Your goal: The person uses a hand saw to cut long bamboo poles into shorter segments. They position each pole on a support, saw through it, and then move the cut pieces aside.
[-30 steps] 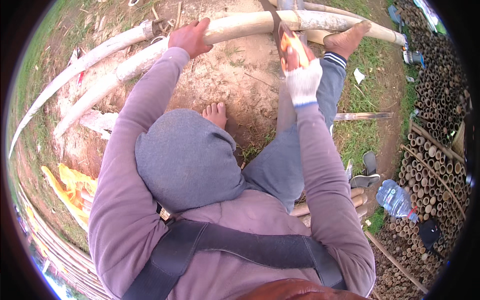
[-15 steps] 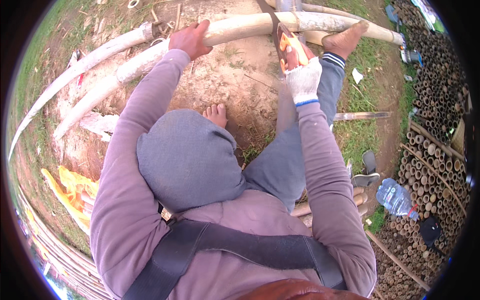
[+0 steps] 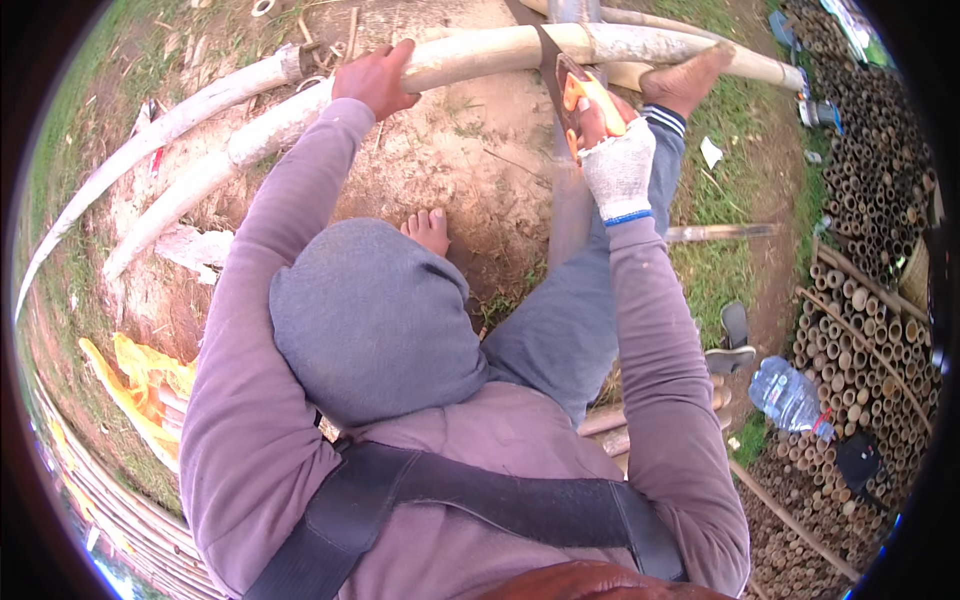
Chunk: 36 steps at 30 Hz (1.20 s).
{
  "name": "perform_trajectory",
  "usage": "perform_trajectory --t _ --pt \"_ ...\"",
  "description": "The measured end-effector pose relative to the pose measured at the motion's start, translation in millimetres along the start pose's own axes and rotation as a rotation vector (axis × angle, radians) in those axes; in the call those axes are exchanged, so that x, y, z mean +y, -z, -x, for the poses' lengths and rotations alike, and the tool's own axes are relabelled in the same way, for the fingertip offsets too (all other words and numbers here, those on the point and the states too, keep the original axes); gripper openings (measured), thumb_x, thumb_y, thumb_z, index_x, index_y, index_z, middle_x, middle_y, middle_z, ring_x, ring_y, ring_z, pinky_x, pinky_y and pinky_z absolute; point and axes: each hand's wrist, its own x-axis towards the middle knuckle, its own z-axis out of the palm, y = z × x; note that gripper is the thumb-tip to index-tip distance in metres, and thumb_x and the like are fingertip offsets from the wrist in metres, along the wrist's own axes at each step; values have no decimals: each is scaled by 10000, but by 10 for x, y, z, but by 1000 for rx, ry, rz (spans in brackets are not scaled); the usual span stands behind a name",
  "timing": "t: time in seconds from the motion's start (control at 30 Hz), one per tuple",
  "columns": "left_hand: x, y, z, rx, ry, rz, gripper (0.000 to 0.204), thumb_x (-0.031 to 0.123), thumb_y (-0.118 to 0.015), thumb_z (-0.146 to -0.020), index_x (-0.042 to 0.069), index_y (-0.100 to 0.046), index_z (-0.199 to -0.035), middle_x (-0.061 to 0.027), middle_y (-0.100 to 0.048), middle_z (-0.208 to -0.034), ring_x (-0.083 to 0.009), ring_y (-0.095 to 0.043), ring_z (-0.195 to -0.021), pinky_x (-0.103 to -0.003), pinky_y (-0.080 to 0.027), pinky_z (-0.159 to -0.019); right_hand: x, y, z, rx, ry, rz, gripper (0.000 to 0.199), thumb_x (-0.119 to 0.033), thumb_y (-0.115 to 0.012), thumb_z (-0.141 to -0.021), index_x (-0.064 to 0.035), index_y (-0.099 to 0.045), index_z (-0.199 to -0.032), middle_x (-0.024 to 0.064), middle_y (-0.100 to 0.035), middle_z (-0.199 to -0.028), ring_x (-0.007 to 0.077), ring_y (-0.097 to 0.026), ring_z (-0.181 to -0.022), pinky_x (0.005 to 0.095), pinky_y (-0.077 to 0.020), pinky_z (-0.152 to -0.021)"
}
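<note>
Bamboo pole [image 3: 480,52], long, stiff and smooth, lies across bare dirt under a foot [image 3: 685,80]; left hand [image 3: 375,78] clamps it beside the cut, gloved right hand [image 3: 617,165] grips the saw [image 3: 580,95].

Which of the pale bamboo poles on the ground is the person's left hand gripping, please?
The left hand grips the upper pale pole, the one the saw crosses. The other pale pole lies nearer the person, untouched.
</note>
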Motion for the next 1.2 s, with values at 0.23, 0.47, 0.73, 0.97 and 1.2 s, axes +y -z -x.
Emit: perform_trajectory --t 0.23,0.47,0.73,0.97,1.2 --pt "-107 -13 28 21 24 2 665 457 -853 -872 226 -511 -1392 -144 -717 -1296 -352 -775 -1035 -491 -657 -900 -284 1105 1026 -159 -39 -146 430 -196 -718 -1043 104 -659 -1345 219 -759 -1272 270 -751 -1154 369 -602 -963" --pt "-15 -61 -48 17 -4 -3 814 478 -885 -829 226 -499 -1499 -126 -728 -1263 -344 -763 -1055 -472 -629 -942 -16 -84 -73 -9 -109 -129 356 -272 -759 -1030 44 -736 -1192 167 -783 -1023 261 -753 -882 374 -581 -809" --pt "-82 -46 6 2 27 -14 725 460 -868 -862 203 -518 -1442 -126 -722 -1275 -316 -772 -1024 -465 -647 -875 -245 1059 1177 -145 -133 -337 415 -103 -657 -1069 92 -582 -1427 205 -702 -1380 231 -702 -1242 334 -598 -1007" --pt "-28 50 -87 -4 8 -21 830 485 -898 -825 204 -502 -1499 -130 -728 -1303 -329 -757 -1107 -485 -622 -951 208 -82 -48 74 183 172 373 -318 -766 -1019 21 -754 -1175 207 -776 -1011 339 -750 -897 404 -575 -785" --pt "-115 -57 91 -68 81 -8 877 485 -906 -818 213 -493 -1542 -127 -728 -1321 -323 -754 -1115 -469 -630 -941 -284 1161 1247 -177 -66 -255 446 -135 -657 -1081 110 -567 -1443 199 -711 -1349 203 -725 -1176 315 -595 -983"
